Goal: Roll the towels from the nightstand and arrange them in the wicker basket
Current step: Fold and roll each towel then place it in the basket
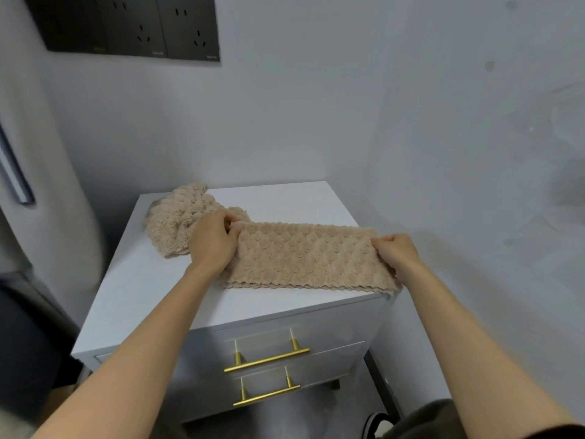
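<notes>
Grip of left hand [215, 239]: fingers curled, pinching the strip towel [304, 255] at its 9 o'clock end. Grip of right hand [397, 251]: pinching the 3 o'clock end. Both forearms reach forward. Strip towel lies flat along the nightstand [142, 296] front. Second towel [177, 217] bunched at 10 o'clock. Nothing rolled; wicker basket unseen. Judged: early stage.

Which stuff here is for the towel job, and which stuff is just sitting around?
For the job: flat towel, pinched at its ends by the left hand and right hand; crumpled towel behind it; nightstand under both. No basket in view.

Just sitting around: wall sockets; gold drawer handles; shoe on the floor.
</notes>
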